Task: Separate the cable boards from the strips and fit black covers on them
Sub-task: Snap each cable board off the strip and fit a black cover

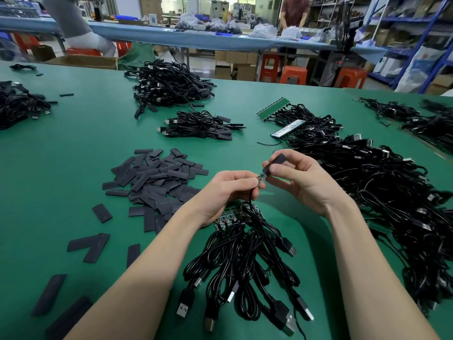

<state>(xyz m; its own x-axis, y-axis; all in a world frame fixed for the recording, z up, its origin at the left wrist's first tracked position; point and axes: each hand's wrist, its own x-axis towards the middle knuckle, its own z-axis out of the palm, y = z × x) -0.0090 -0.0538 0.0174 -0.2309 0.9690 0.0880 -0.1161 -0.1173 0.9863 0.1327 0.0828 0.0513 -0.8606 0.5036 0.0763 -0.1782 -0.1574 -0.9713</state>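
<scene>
Loose covers (157, 177) lie left of the hands, cable heap (382, 187) right, cable bundle (245, 261) beneath them.

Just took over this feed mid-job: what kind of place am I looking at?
Most likely an electronics assembly workshop. A green work table carries heaps of black USB cables and a pile of black covers; behind stand storage shelves and another long bench.

Green table (73, 143): cables (245, 266), black covers (157, 177)
</scene>
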